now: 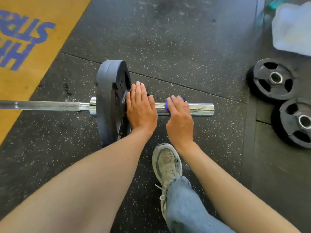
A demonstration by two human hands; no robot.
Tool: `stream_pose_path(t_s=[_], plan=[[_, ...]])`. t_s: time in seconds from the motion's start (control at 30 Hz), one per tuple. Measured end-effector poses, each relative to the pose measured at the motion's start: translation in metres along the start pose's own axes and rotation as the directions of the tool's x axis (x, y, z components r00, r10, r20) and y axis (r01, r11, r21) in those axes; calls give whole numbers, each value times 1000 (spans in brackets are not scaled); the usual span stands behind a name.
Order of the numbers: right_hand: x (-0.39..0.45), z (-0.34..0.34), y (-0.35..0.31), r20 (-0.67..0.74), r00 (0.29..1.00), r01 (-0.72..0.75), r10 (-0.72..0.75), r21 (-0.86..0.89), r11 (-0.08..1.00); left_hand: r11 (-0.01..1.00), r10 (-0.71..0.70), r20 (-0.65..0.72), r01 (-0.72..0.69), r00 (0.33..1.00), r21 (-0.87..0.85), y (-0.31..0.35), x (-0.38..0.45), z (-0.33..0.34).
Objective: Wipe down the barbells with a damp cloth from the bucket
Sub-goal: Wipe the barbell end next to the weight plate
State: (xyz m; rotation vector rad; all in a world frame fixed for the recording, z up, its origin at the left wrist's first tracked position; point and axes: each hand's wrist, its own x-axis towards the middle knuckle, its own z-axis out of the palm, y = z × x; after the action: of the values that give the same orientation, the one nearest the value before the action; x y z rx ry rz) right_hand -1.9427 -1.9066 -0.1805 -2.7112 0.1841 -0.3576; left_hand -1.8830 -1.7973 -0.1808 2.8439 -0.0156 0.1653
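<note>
A barbell (45, 105) lies across the black rubber floor with a large dark plate (109, 98) standing on its chrome sleeve (200, 109). My left hand (140, 110) lies flat with straight fingers against the plate's outer face, over the sleeve. My right hand (179, 118) curls over a blue collar (168, 107) on the sleeve, just right of the left hand. A pale blue-white cloth (292, 29) lies folded at the top right. No bucket is in view.
Two small black plates (273, 79) (296, 122) lie flat on the floor at the right. A yellow platform (25, 52) with blue lettering fills the left. My grey sneaker (166, 163) and jeans leg stand just below the sleeve.
</note>
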Motion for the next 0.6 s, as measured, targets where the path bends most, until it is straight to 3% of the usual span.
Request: stream_pose_path(t_s=[0.07, 0.1, 0.2, 0.23, 0.37, 0.4, 0.5, 0.53, 0.6], plan=[[-9, -3, 2, 82, 975, 206, -206, 17, 978, 999, 44, -31, -45, 999, -30, 9, 10, -8], [-8, -6, 8, 90, 970, 224, -225, 19, 974, 997, 71, -32, -71, 997, -27, 11, 16, -9], [-13, -17, 23, -6, 995, -103, 103, 10, 995, 1000, 11, 158, -9, 987, -17, 8, 20, -4], [-20, -18, 21, -28, 988, -150, 150, 16, 989, 1000, -16, 223, 15, 975, 7, 5, 13, 0], [-48, -17, 21, 50, 989, 139, -137, -20, 990, 999, 0, 229, -8, 973, 34, -2, -8, 6], [-50, -20, 30, 40, 989, 141, -139, -38, 989, 999, -6, 214, -2, 977, 35, -3, -13, 4], [-61, -30, 30, -17, 993, -116, 115, -31, 993, 999, 2, 175, -9, 985, 38, -5, -28, 3], [-66, -28, 23, 0, 997, -79, 79, -23, 997, 999, 3, 161, -9, 987, 35, -6, -34, 2], [-76, -26, 18, 96, 986, 137, -136, -4, 990, 999, 13, 126, -17, 992, 37, -8, -43, 1]])
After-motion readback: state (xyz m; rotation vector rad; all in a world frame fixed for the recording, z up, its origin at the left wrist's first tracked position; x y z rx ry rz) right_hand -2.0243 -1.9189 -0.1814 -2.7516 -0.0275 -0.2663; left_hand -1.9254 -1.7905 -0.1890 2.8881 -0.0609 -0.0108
